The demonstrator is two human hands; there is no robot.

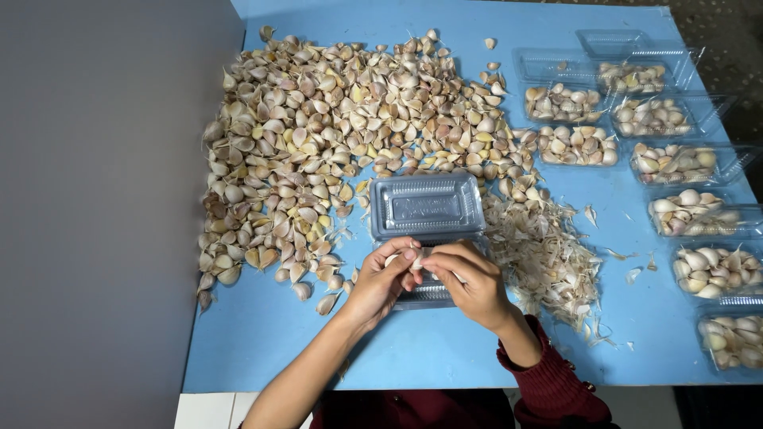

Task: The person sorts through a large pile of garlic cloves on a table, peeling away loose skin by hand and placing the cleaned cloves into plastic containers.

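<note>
1. The scene is bright and evenly lit from above; colours read clearly across the flat blue table top [262, 349].
2. Shadows are soft and short, lying close under the left hand [383, 280] and right hand [469, 280].
3. Pale glare streaks the open clear plastic clamshell box [427, 205] and the filled clear plastic trays [683, 163].
4. Focus is sharp throughout, with slight wide-angle bending near the edges.

My left grip [387, 280] and right grip [467, 280] pinch one garlic clove [416, 261] over the open clear tray [427, 208]; the loose clove heap [334, 135] spreads toward eleven o'clock on the blue bench [262, 342].
</note>
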